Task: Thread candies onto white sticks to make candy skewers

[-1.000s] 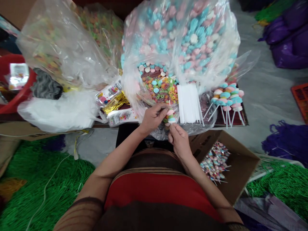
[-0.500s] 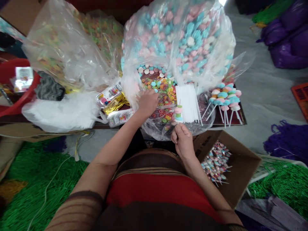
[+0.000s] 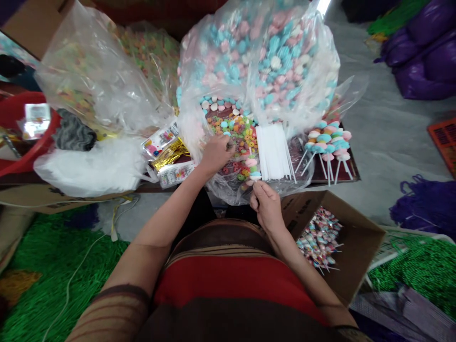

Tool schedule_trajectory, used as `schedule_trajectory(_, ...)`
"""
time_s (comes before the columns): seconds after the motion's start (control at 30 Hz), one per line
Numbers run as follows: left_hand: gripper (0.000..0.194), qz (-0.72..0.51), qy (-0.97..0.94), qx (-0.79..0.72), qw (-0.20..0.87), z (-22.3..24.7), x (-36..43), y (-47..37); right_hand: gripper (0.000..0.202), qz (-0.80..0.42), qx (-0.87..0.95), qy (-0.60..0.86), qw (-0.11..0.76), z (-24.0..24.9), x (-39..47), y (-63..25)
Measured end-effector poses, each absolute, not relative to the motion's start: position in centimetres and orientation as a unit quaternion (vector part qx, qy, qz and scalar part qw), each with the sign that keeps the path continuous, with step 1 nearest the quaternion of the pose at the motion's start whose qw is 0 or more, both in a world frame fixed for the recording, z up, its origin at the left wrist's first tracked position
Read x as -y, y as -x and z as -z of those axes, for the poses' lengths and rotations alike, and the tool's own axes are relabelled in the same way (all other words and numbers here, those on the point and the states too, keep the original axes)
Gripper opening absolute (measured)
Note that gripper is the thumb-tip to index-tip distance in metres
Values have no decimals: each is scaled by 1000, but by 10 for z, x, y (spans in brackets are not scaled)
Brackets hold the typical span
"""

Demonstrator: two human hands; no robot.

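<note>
My right hand [image 3: 266,202] is closed on the lower end of a candy skewer [image 3: 253,172], a white stick threaded with pink, green and blue-and-white sweets, held upright at the table's front edge. Over a heap of colourful gummy rings [image 3: 245,135] is my left hand [image 3: 218,153], its fingers curled together; what they pinch, if anything, is hidden. White and pastel marshmallows [image 3: 217,105] lie behind the rings. Just right of the skewer is a stack of white sticks [image 3: 273,152]. Finished-looking marshmallow skewers [image 3: 326,140] rest in a pile farther right.
A big clear bag of marshmallows [image 3: 228,57] and a bag of gummy rings [image 3: 149,52] stand at the back. Left are a red basin [image 3: 53,126], plastic bags [image 3: 92,166] and gold ties [image 3: 173,154]. A cardboard box [image 3: 359,256] of wrapped skewers sits below right.
My right hand has moved slightly left with the skewer, which is now in front of the gummy rings. My left hand's fingers have curled in at the heap. The view has shifted a little.
</note>
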State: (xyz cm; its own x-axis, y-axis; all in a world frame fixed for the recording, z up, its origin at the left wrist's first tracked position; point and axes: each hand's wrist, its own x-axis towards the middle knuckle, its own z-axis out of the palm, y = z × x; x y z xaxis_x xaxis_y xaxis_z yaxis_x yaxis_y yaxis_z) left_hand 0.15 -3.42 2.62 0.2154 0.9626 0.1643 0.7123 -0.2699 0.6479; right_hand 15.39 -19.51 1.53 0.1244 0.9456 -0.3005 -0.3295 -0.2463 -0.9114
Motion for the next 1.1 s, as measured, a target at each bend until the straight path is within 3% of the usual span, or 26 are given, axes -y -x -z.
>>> schedule_trajectory(0.17, 13, -422, -561, -507, 501, -29, 48, -4, 40, -582, 320, 526, 531, -18, 194, -153)
schedule_trajectory(0.3, 14, -458, -481, -444, 602, -31, 59, -6, 39, -581, 341, 526, 519, -19, 192, -150)
schedule_trajectory(0.53, 28, -496, -459, -447, 586, -22, 66, -7, 38, -569, 358, 544, 502, -13, 193, -149)
schedule_trajectory(0.83, 8, -493, -589, -464, 442, -27, 79, -6, 41, -595, 317, 540, 505, -23, 194, -147)
schedule_trajectory(1.1, 18, -459, -549, -434, 547, -35, 97, -16, 49, -620, 299, 528, 498, -16, 190, -148)
